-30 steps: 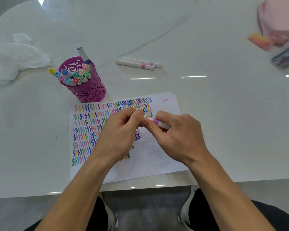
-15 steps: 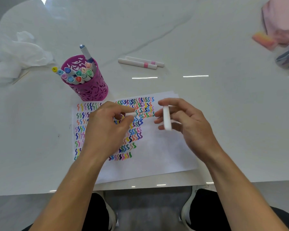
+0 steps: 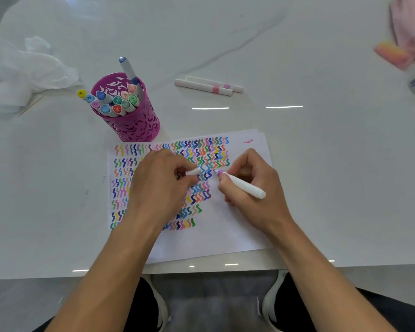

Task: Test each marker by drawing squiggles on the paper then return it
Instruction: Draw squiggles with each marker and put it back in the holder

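Right hand (image 3: 252, 204) grips the marker (image 3: 246, 189), tip poised over the paper (image 3: 225, 236). Left hand (image 3: 158, 188) pinches its cap (image 3: 194, 171), ready for recapping.

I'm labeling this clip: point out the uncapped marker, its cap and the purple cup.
uncapped marker (image 3: 247, 188), head view, white barrel.
cap (image 3: 193, 171), head view, its exposed white end.
purple cup (image 3: 139, 127), head view, outer wall.
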Demonstrator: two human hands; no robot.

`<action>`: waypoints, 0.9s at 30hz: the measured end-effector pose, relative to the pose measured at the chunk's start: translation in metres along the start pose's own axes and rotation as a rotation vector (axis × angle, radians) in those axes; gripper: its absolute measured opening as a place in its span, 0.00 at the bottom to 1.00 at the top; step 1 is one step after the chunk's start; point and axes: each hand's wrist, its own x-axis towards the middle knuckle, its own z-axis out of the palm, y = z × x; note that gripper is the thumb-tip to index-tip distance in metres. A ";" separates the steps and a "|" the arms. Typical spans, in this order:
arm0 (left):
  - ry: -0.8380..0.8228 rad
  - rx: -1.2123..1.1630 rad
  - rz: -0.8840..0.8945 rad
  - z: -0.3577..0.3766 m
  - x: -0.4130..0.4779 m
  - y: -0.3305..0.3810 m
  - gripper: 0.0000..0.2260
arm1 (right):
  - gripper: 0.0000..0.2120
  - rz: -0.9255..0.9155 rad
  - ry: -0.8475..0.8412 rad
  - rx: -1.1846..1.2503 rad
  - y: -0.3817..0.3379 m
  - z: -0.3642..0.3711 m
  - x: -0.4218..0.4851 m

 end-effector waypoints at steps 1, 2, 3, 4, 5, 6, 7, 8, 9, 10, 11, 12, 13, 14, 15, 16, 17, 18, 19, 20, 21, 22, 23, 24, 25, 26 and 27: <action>-0.003 0.001 -0.005 0.000 0.000 0.000 0.06 | 0.11 0.006 0.017 -0.003 0.001 0.001 0.000; -0.007 0.001 -0.012 0.000 0.000 0.000 0.06 | 0.12 0.010 0.031 -0.009 0.002 0.001 0.000; -0.011 0.000 -0.017 0.001 0.000 0.000 0.06 | 0.12 0.014 0.040 -0.015 0.002 0.002 0.000; -0.014 -0.002 -0.021 0.001 0.000 0.000 0.06 | 0.12 0.015 0.044 -0.017 0.003 0.002 0.000; -0.016 -0.004 -0.026 0.001 0.000 0.000 0.06 | 0.12 0.018 0.047 -0.022 0.003 0.003 0.000; -0.018 -0.005 -0.030 0.001 0.000 -0.001 0.06 | 0.12 0.019 0.050 -0.033 0.004 0.003 0.001; -0.019 -0.003 -0.033 0.001 0.001 -0.001 0.06 | 0.12 0.019 0.052 -0.042 0.004 0.003 0.001; -0.020 0.000 -0.035 0.001 0.001 -0.001 0.06 | 0.12 0.019 0.050 -0.045 0.005 0.003 0.002; -0.022 0.001 -0.037 0.001 0.001 -0.001 0.06 | 0.12 0.021 0.046 -0.043 0.005 0.003 0.002; -0.025 0.003 -0.041 0.001 0.001 -0.001 0.07 | 0.12 0.023 0.041 -0.041 0.006 0.003 0.002; -0.028 0.007 -0.045 0.001 0.001 -0.001 0.07 | 0.12 0.025 0.035 -0.038 0.006 0.003 0.002; -0.031 0.011 -0.050 0.001 0.001 0.000 0.07 | 0.12 0.028 0.028 -0.036 0.007 0.002 0.002; -0.034 0.014 -0.055 0.001 0.002 0.000 0.07 | 0.12 0.030 0.026 -0.037 0.007 0.002 0.002; -0.036 0.014 -0.063 0.001 0.002 0.000 0.07 | 0.12 0.033 0.029 -0.040 0.006 0.002 0.003; -0.037 0.017 -0.069 0.001 0.002 0.000 0.07 | 0.12 0.036 0.034 -0.041 0.006 0.002 0.003; -0.037 0.022 -0.072 0.001 0.002 0.000 0.08 | 0.12 0.037 0.042 -0.043 0.006 0.003 0.003; -0.037 0.027 -0.071 0.001 0.002 0.000 0.08 | 0.12 0.040 0.047 -0.050 0.005 0.003 0.002; -0.038 0.031 -0.068 0.001 0.002 0.000 0.08 | 0.12 0.042 0.047 -0.059 0.005 0.003 0.002; -0.040 0.035 -0.065 0.001 0.002 0.001 0.07 | 0.12 0.044 0.040 -0.062 0.005 0.002 0.001; -0.043 0.039 -0.062 0.001 0.002 0.001 0.07 | 0.12 0.046 0.030 -0.055 0.005 0.002 0.001; -0.046 0.043 -0.059 0.001 0.002 0.001 0.07 | 0.12 0.051 0.022 -0.031 0.004 0.002 0.001; -0.047 0.046 -0.058 0.001 0.002 0.001 0.07 | 0.13 0.058 0.020 0.013 0.004 0.000 0.001; -0.047 0.047 -0.056 0.001 0.002 0.001 0.07 | 0.13 0.065 0.024 0.070 0.003 -0.001 0.001; -0.046 0.046 -0.054 0.000 0.002 0.001 0.07 | 0.12 0.068 0.033 0.128 0.001 -0.003 0.002; -0.041 0.047 -0.047 0.000 0.002 0.002 0.07 | 0.11 0.064 0.042 0.175 -0.001 -0.005 0.002; -0.033 0.049 -0.037 0.001 0.002 0.002 0.06 | 0.09 0.057 0.049 0.209 -0.003 -0.006 0.002; -0.019 0.047 -0.020 0.001 0.001 0.002 0.06 | 0.07 0.047 0.054 0.233 -0.004 -0.007 0.003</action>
